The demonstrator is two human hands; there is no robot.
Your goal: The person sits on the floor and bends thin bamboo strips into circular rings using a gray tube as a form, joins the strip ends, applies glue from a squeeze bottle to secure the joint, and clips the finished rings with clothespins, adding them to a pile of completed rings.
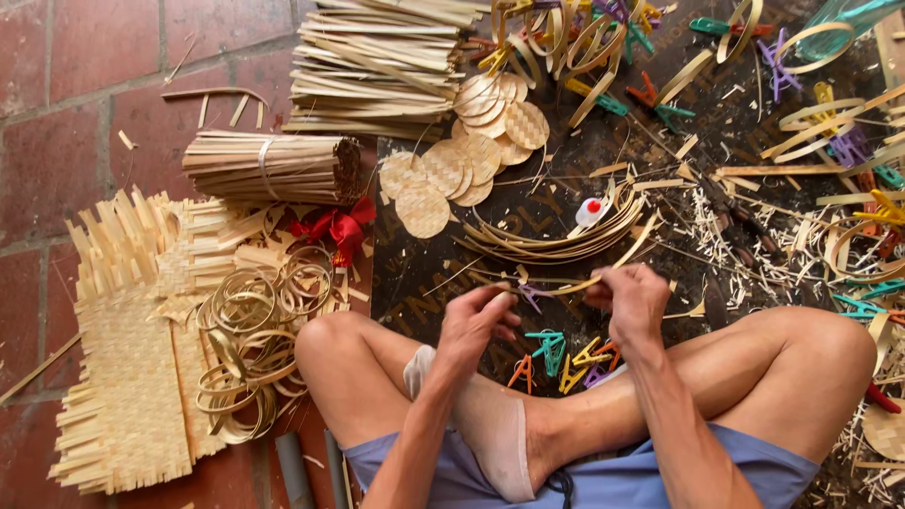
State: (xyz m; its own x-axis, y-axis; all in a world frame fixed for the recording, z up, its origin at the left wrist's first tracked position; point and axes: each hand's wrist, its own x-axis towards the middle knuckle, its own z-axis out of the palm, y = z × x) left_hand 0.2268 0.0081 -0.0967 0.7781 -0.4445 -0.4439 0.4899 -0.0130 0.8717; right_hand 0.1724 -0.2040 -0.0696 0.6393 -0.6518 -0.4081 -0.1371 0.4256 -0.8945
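Brick floor (57, 104) carries everything here, and over its right part lies the dark printed sheet (660, 123) where I sit cross-legged. Off the sheet's left edge rest the woven bamboo mats (123, 377) with their frayed ends, beside them a heap of coiled bamboo rings (250, 330), and toward the far edge two bundles of split strips (269, 168), the nearer one tied round with a band. On the sheet, near its far left corner, a fan of small round woven discs (471, 151) overlaps; to the right of them a nest of long curved strips (556, 243) holds a small white glue bottle (591, 211) with a red cap. Coloured plastic clips (566, 356) lie just in front of my shins, more scattered along the right edge among shavings. My left hand (476, 325) and right hand (633, 300) meet over the near middle of the sheet, each pinching shut on one thin bamboo strip (575, 283) that runs between them and off toward the curved pile; a small purple clip (534, 294) sits at my left fingertips, though I cannot tell whether it bites the strip. To do this well, I judge I should keep the strip flat between thumb and forefinger, bend it evenly so it does not kink or split, and hold the overlap firm.
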